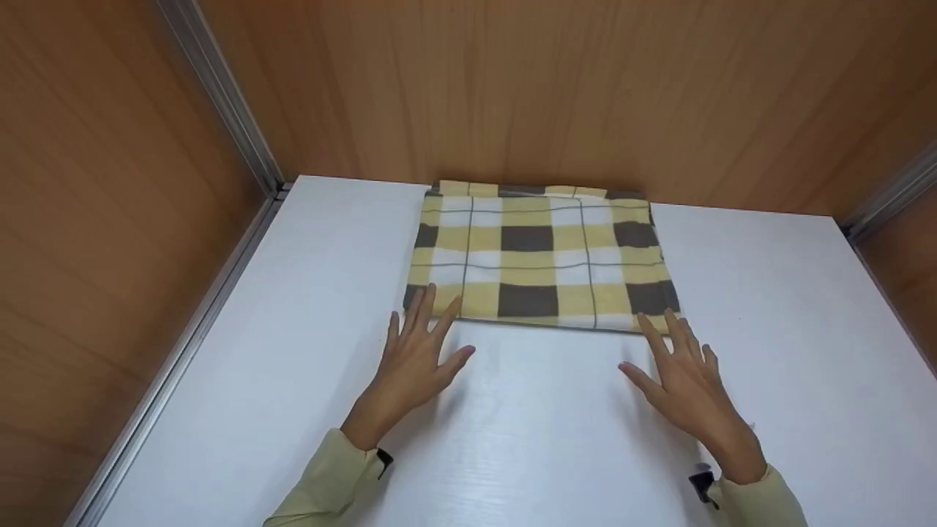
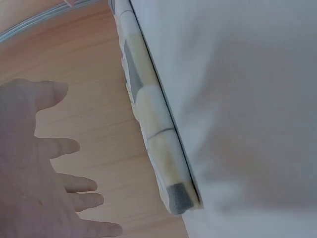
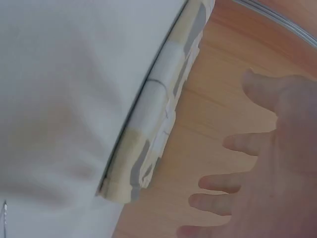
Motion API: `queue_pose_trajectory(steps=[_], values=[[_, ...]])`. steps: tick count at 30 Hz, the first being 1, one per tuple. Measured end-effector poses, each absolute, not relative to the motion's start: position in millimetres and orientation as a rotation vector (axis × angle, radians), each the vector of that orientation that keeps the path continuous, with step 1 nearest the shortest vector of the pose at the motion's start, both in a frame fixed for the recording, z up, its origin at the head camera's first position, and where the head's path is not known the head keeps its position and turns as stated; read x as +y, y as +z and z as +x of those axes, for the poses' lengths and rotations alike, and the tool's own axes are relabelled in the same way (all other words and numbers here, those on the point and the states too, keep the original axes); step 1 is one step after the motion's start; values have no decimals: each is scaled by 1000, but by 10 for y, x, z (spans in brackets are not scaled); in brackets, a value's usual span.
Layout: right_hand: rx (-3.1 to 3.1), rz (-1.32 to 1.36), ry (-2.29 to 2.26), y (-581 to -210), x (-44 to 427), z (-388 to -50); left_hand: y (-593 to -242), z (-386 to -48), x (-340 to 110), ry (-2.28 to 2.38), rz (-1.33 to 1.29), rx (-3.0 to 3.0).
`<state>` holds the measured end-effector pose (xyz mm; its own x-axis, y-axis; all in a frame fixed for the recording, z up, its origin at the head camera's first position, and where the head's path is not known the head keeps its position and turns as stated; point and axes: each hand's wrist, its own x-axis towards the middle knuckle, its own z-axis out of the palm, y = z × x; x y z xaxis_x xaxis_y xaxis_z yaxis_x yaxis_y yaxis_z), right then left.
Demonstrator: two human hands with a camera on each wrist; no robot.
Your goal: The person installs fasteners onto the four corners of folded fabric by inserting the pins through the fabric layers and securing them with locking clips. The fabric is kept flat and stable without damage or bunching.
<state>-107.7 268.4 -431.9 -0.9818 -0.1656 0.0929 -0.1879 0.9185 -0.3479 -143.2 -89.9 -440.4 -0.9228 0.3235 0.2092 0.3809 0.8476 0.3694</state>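
A folded checked cloth in yellow, white and dark grey lies flat on the white table, close to the back panel. Its folded near edge shows in both wrist views, as a long roll of cloth on the left and on the right. My left hand is held with fingers spread at the cloth's near left corner. At the near right corner is my right hand, fingers also spread. Neither hand grips anything. In the wrist views both hands appear apart from the cloth, above the table.
A wood-grain panel stands right behind the cloth. Another wood panel with a metal rail borders the table on the left, and a further panel stands at the right.
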Motion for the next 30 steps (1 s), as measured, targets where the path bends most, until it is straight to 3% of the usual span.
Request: queue_pose_trajectory(steps=[11, 30], values=[[-2993, 294, 623, -4450, 2709, -1061, -4512, -1453, -943, -778, -570, -2859], [-2770, 198, 1087, -4380, 3038, -1677, -4523, -2046, -1096, -1104, -425, -2757]])
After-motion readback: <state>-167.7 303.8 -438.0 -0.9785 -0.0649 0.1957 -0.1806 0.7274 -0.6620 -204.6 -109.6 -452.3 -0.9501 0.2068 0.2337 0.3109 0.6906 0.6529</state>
